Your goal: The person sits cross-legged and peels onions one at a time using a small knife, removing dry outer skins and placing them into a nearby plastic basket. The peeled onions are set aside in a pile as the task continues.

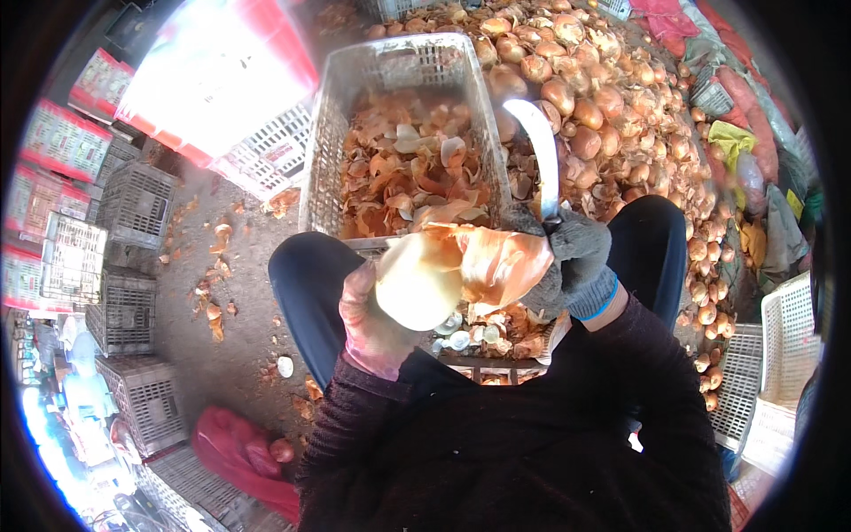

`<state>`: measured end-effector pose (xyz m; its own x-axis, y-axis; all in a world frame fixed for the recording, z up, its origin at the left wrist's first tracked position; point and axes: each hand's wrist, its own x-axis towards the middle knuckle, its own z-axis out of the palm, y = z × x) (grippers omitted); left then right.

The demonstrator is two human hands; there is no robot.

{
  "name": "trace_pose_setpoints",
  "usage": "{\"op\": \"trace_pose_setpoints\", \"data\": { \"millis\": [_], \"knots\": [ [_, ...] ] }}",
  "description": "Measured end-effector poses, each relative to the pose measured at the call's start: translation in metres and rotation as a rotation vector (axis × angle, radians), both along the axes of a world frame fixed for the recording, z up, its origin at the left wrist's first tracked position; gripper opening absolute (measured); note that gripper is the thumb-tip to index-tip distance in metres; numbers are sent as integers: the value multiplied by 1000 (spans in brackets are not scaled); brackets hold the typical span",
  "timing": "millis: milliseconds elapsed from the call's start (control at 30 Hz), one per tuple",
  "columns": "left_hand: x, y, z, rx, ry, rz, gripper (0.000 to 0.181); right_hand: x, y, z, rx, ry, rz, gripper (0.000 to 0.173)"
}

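Observation:
A peeled, pale onion (417, 282) rests in my left hand (372, 326), which curls around its left side and underside. My right hand (572, 259), in a grey knit glove, grips a knife with a curved blade (540, 149) that points up and away from me. A broad piece of brown onion skin (508, 263) lies between the onion and the glove, at the gloved fingers. Directly beyond the hands stands a plastic crate (495, 149) holding loose onion skins (405, 173). The knife handle is mostly hidden in the glove.
Unpeeled onions (598, 113) form a large heap at the upper right. Stacked slatted crates (136, 203) line the left side. A red mesh sack (233, 442) lies at the lower left. Skin scraps litter the floor (252, 213). White crates (788, 346) stand at the right.

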<state>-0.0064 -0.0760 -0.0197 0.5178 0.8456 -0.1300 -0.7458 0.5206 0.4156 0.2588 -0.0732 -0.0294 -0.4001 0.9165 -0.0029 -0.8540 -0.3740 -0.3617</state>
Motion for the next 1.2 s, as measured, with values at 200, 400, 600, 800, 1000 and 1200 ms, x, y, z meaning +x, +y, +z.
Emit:
{"op": "trace_pose_setpoints", "data": {
  "millis": [200,400,600,800,1000,1200],
  "knots": [
    [18,-8,-6,83,304,119,85,-19,-2,33,-79,-83,-28,38],
    [-5,-2,-11,79,128,15,91,-4,44,56,214,-86,-20,28],
    [-9,3,0,-100,-40,139,83,-24,87,97,126,-317,-261,26],
    [-14,0,0,85,234,234,83,-35,91,66,593,-1894,-315,26],
    [-11,4,4,132,298,363,93,-49,34,41,1050,-1922,-442,22],
    [-13,4,0,488,936,603,111,-54,8,41,738,-1708,-264,30]
  ]
}}
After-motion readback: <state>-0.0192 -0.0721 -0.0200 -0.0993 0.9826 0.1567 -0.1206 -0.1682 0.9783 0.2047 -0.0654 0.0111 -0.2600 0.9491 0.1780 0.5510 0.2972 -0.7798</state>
